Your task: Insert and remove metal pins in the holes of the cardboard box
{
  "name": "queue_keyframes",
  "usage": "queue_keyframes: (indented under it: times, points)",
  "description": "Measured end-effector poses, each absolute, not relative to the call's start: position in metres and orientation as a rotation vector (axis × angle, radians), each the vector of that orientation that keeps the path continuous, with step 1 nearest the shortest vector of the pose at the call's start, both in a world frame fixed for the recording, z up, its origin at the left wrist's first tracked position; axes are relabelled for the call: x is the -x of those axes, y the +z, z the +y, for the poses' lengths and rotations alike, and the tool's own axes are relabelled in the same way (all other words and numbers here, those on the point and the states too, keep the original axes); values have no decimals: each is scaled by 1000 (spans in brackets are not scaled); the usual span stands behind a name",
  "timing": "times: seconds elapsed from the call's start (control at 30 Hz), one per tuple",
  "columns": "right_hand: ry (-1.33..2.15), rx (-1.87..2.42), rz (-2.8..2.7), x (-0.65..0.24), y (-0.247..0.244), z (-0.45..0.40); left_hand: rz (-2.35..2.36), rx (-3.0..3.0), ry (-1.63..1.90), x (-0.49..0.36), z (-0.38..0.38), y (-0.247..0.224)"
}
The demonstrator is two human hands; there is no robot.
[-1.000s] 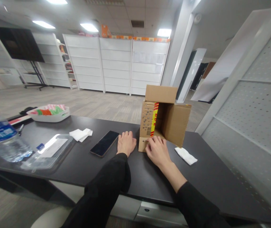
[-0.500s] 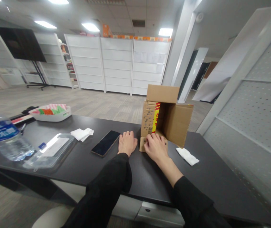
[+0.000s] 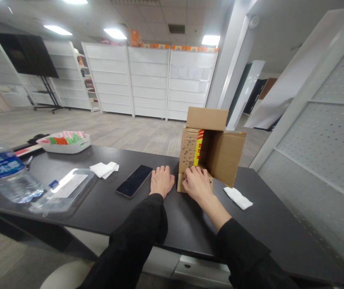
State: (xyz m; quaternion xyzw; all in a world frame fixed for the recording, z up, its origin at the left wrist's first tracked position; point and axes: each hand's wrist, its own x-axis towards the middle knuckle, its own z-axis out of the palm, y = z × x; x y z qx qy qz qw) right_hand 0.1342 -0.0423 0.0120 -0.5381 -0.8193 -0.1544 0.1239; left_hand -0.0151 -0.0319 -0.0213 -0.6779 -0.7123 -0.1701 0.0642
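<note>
A cardboard box [image 3: 187, 150] stands on the dark table with its opening toward me. Its top flap [image 3: 207, 119] points up, the right flap [image 3: 230, 158] swings out, and the bottom flap [image 3: 181, 184] lies toward me. Over that bottom flap, at the mouth of the box, is my right hand [image 3: 198, 184], fingers curled; what they may hold is hidden. My left hand [image 3: 161, 180] rests on the table in a loose fist, with nothing visible in it. Close to its left lies a black phone [image 3: 135, 181], its screen dark.
Folded white tissues [image 3: 104, 169] lie beyond the phone, and another tissue [image 3: 237, 198] right of the box. A clear plastic case [image 3: 66, 190], a water bottle [image 3: 6, 172] and a white basket [image 3: 65, 147] stand at left. A perforated panel [image 3: 325, 152] borders the right side.
My right hand has shifted very slightly up toward the box opening, its fingers more curled. The left hand and the other things have stayed put.
</note>
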Motion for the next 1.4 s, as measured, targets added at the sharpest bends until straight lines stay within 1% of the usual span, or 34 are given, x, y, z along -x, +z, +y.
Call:
queue_keyframes:
  times: [0.47, 0.8, 0.97, 1.2, 1.4]
  points:
    - [-483, 1583, -2425, -128, 23, -46, -2154, 2049, -516, 16, -32, -21]
    - [-418, 1626, -2418, -127, 23, -45, -2126, 2044, -528, 16, -31, -23]
    - [-371, 1603, -2371, -127, 32, -48, -2141, 2050, -523, 16, -31, -22]
    - [-178, 1564, -2320, -132, 48, -58, -2149, 2064, -531, 16, -32, -22]
    - [161, 1430, -2387, -146, 47, -77, -2132, 2053, -535, 16, -32, -23]
